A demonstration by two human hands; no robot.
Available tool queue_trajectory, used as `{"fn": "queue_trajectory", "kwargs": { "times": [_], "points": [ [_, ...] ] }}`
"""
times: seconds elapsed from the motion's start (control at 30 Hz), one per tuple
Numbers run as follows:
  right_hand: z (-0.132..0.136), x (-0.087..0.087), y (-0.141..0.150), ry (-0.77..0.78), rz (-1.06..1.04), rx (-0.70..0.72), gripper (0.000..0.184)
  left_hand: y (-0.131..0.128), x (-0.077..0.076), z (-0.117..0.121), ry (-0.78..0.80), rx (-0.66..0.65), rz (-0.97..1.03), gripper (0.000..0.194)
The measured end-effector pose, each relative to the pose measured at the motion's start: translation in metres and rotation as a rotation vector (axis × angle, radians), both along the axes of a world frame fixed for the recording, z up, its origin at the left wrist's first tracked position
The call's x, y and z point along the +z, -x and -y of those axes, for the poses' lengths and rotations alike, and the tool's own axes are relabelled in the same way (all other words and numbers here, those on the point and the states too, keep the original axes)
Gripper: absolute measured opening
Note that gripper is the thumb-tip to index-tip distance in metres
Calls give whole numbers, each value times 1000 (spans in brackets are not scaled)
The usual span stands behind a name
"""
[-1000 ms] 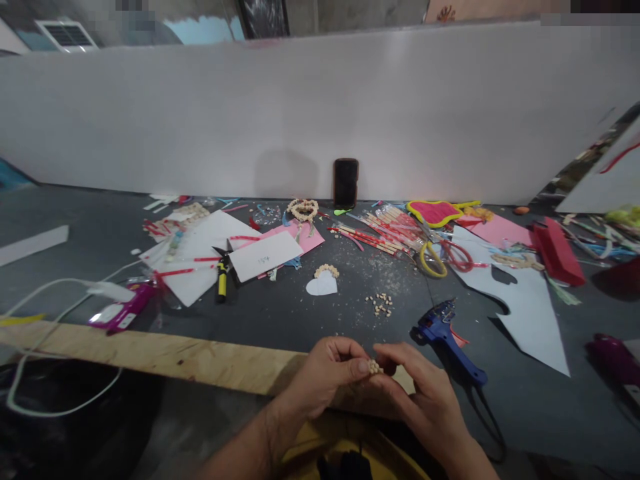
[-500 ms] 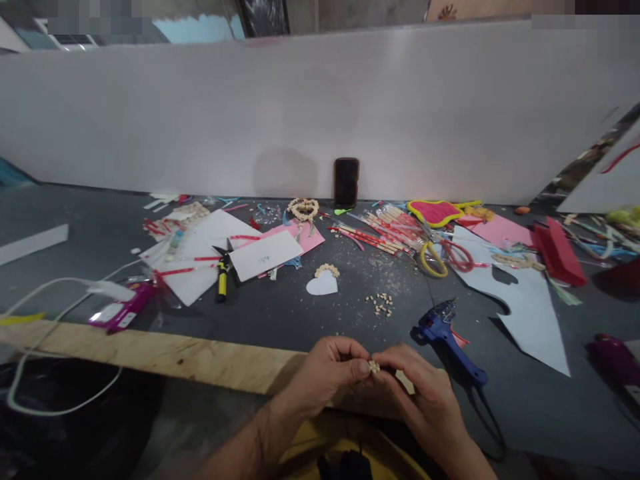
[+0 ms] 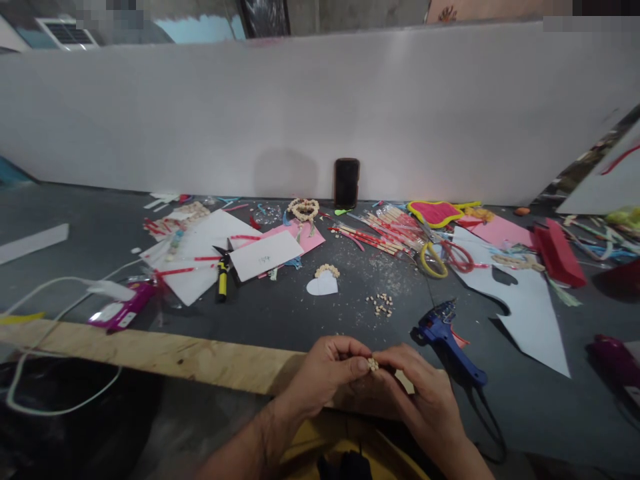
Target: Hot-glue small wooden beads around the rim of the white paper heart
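Our left hand [image 3: 327, 373] and right hand [image 3: 423, 387] pinch a small bead cluster [image 3: 373, 365] between their fingertips above the wooden board [image 3: 210, 360], and we do well to grip it lightly by its outer beads, pressing evenly so that none skews or pops loose. Beyond our right hand lies the glue gun [image 3: 447, 340], best kept clear of our sleeve side, then loose beads [image 3: 384, 305], a partly bead-edged paper heart [image 3: 323, 285] and, farthest, the upright phone [image 3: 347, 183]

bead cluster [image 3: 373, 365] | small, pale, knobbly | pinched between left grip [image 3: 333, 373] and right grip [image 3: 425, 387]
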State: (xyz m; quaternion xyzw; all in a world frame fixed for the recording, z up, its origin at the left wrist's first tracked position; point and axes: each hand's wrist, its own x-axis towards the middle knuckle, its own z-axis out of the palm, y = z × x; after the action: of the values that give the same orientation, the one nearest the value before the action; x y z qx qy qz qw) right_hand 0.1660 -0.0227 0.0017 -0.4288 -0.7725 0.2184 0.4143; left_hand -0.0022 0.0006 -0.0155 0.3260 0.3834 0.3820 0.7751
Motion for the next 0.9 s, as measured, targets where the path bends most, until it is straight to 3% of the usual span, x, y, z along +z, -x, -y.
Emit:
{"fn": "queue_trajectory", "kwargs": {
  "times": [0.57, 0.9],
  "points": [
    [-1, 4, 2, 26, -13, -48, 7, 0, 1, 0, 31, -28, 45, 26],
    [-2, 3, 4, 19, -38, -52, 7, 2, 6, -1, -87, -43, -25, 19]
  ]
}}
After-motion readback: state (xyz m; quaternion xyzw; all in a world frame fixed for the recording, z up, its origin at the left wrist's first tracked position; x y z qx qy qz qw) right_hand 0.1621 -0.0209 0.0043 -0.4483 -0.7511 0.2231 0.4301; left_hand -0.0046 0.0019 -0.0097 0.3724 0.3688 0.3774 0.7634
